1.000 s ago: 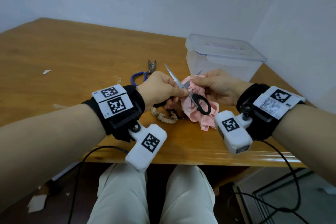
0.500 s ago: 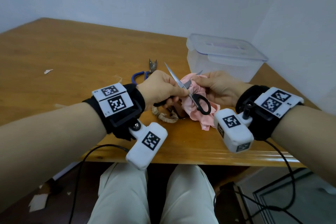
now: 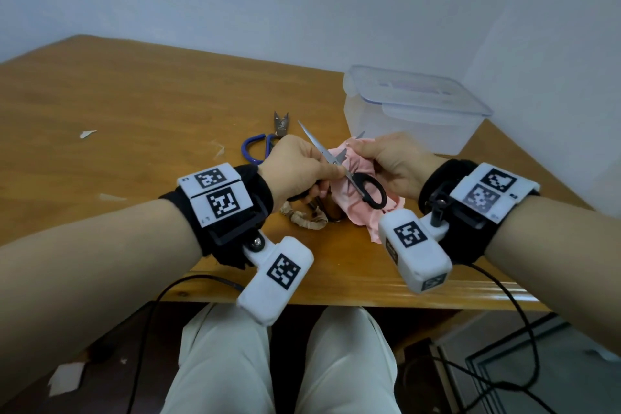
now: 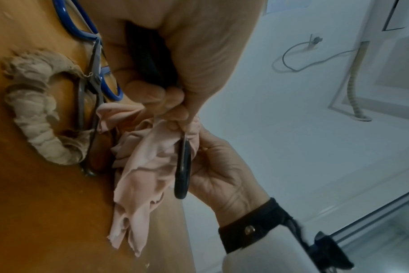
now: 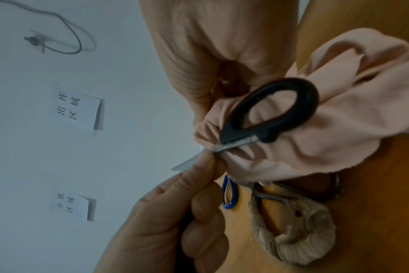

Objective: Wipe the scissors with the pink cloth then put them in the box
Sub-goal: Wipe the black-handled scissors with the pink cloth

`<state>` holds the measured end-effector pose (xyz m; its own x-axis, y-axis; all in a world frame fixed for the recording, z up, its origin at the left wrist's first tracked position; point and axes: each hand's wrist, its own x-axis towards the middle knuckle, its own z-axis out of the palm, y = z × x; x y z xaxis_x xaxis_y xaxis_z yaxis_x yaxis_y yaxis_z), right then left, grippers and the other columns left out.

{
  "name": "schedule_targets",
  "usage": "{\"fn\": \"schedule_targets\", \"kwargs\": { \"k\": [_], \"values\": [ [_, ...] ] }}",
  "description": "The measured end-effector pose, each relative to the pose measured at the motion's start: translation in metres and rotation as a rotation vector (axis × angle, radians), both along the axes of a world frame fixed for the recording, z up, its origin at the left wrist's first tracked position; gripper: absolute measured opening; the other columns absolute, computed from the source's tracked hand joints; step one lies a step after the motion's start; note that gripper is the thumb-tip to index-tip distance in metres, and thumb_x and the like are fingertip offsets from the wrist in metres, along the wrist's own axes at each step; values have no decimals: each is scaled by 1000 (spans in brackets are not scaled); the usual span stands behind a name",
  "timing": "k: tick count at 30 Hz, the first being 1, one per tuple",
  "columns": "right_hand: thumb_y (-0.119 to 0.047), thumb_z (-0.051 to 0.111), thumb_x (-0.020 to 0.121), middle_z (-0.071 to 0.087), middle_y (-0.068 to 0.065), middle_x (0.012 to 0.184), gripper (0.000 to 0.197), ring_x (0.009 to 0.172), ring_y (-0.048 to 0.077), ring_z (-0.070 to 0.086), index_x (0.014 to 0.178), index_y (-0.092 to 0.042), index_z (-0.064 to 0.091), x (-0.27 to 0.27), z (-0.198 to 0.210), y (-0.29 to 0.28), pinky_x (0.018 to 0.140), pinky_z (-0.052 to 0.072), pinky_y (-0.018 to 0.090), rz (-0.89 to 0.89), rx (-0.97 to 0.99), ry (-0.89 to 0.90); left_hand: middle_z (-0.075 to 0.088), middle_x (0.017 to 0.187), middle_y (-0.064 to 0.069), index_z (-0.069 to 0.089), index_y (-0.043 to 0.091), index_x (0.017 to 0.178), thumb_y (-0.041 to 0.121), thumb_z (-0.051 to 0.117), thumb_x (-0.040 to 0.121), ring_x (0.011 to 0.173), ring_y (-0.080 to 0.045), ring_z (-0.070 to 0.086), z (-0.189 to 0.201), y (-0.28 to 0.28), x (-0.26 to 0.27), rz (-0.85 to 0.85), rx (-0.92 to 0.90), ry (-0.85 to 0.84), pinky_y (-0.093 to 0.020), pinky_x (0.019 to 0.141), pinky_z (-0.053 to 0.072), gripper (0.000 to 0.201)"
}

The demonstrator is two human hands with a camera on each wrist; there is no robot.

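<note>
Black-handled scissors (image 3: pixel 371 193) are held above the table's front edge with their blades spread. My left hand (image 3: pixel 331 175) grips one handle loop and pinches the scissors near the pivot; the long blade points up and away. My right hand (image 3: pixel 361 148) pinches the pink cloth (image 3: pixel 349 203) around the other blade, whose tip pokes out past the fingers. In the right wrist view the free handle loop (image 5: pixel 268 110) lies against the bunched cloth (image 5: pixel 339 120). In the left wrist view the cloth (image 4: pixel 140 166) hangs down to the table. The clear plastic box (image 3: pixel 413 111) stands at the back right with its lid on.
Blue-handled snips (image 3: pixel 255 148) lie on the wooden table (image 3: pixel 134 128) just beyond my left hand. Dark scissors with beige cloth-wrapped handles (image 3: pixel 305 217) lie under my hands. Paper scraps (image 3: pixel 88 134) sit at the left. White walls stand close behind and to the right.
Both hands keep the same grips on scissors and cloth. Only a very slight shift of the hands shows.
</note>
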<state>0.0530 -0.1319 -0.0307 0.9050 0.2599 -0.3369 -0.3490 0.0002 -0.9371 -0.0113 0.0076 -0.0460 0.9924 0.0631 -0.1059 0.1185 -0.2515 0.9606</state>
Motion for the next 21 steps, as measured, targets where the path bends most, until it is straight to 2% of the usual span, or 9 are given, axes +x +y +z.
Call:
{"fn": "schedule_targets", "kwargs": {
  "k": [2,3,5,6,9,12,17,19,21],
  "values": [
    [-6,54,95,68,12,60,15,54,19,67,84,3,59,0,-2,2,52,58,31,-17,7,-10,57,51,-9,66,-5,70,13,73,84,32,-9,41,-1,0,0,7,-3,-15,-21,35,38,24],
    [-7,54,95,68,12,61,16,56,19,67,83,3,59,0,-2,3,55,59,32,-16,12,-14,57,49,-8,66,-3,67,13,73,84,32,-9,41,-1,1,0,8,-3,-20,-21,36,38,24],
    [-6,52,96,67,14,73,15,68,21,66,86,3,59,0,-3,2,67,58,35,1,21,-14,56,45,-4,64,2,61,13,73,83,32,-9,41,-1,4,0,4,-4,-18,-21,36,38,26],
    [-4,51,95,66,16,79,13,73,22,64,88,3,59,0,-2,1,69,58,34,13,28,-12,55,43,-3,63,3,59,13,73,83,33,-9,41,-1,5,0,-1,-1,-13,-22,37,38,28],
    [3,52,92,63,16,83,8,74,21,62,90,5,59,-1,-3,-1,65,58,33,21,28,-1,54,42,-1,62,4,57,13,74,82,35,-10,41,-4,5,-1,-3,20,-7,-23,40,38,29],
    [1,52,93,63,15,85,9,73,20,61,89,4,59,-1,-5,2,73,56,34,-9,12,21,54,43,0,63,4,57,15,74,83,35,-10,41,-6,2,-1,8,40,-17,-24,40,39,30],
    [-3,55,93,63,19,109,22,77,18,59,112,8,59,7,-7,0,90,53,37,-73,66,93,55,46,-1,65,4,62,16,75,82,35,-9,41,-5,1,-1,8,64,0,-25,41,39,26],
    [-3,55,93,64,18,101,16,78,20,60,105,6,60,6,-7,-1,92,52,40,-40,37,125,54,44,0,64,4,61,15,75,82,34,-9,41,-5,2,-2,1,66,7,-23,39,38,26],
    [-3,55,93,66,17,89,8,75,22,62,94,3,60,3,-8,-1,85,53,40,24,-15,125,52,39,2,63,4,59,15,74,82,32,-8,40,-6,2,-2,-4,72,-2,-21,37,37,28]
  ]
}}
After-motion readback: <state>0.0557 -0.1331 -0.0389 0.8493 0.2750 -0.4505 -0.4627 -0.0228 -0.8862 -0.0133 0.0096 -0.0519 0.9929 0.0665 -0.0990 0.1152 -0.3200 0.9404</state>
